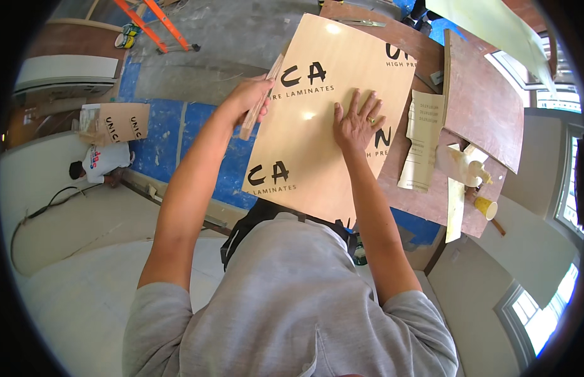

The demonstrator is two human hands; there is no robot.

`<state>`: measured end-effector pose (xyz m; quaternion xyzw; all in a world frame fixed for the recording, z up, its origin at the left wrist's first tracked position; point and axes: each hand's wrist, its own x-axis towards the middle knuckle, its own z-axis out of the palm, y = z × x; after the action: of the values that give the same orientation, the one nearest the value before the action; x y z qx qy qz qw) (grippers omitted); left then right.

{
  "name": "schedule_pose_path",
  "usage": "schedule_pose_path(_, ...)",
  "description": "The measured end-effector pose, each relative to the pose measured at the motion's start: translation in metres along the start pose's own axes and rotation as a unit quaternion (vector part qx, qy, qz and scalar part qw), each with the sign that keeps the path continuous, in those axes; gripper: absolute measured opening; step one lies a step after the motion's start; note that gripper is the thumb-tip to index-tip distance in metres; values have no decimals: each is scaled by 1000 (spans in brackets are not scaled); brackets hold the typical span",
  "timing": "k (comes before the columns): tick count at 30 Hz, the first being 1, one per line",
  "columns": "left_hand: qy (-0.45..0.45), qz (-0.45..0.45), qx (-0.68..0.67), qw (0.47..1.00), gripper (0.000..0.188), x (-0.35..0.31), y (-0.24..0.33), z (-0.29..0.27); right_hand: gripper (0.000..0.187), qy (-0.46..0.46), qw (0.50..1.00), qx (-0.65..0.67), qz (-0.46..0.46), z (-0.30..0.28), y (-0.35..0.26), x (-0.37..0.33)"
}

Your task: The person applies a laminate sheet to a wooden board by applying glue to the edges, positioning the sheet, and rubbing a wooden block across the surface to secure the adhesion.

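Note:
In front of me lies a light wood-coloured laminate sheet (304, 132) with dark lettering, tilted on the work table. My right hand (358, 122) rests flat on it, fingers spread, a ring on one finger. At the sheet's left edge my left hand (247, 100) is closed around a narrow wooden strip (248, 125). This strip runs along that edge; whether it touches the sheet I cannot tell. A torn strip of printed paper (423, 141) lies just right of the sheet.
The brown table (402, 195) holds a plastic bottle (477, 173), a yellow cup (485, 207) and a large reddish-brown board (480, 100). An orange ladder (150, 22) stands at the far left. Another person (106, 163) crouches at the left near a printed board (123, 121).

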<state>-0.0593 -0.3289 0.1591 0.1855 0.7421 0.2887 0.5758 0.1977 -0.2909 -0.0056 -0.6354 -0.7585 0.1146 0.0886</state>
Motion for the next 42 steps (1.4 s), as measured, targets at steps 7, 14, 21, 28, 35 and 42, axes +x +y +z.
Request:
schedule_pose_path(7,2,11,-31,999,52,7,5,-10,74,-18,1000,-5,5,-1,0,2)
schedule_pose_path(14,36,49,-49,997,56,5,-4,-10,74,-22,1000,-18,3,-2,-2,2)
schedule_pose_path(21,-2,112,-74,991,56,12,-76,-56,74,-25,999,-27,2,-2,-1,4)
schedule_pose_path(28,39,142,-140,979,51,-24,-100,-13,76,-26,999,-35,2,-2,0,4)
schedule_pose_path(35,-6,94,-67,993,50,-22,-100,-19,77,-38,998,-42,6,-6,-4,0)
schedule_pose_path(42,-14,94,-71,993,53,-38,-110,-11,79,-29,998,-52,2,-2,-3,1)
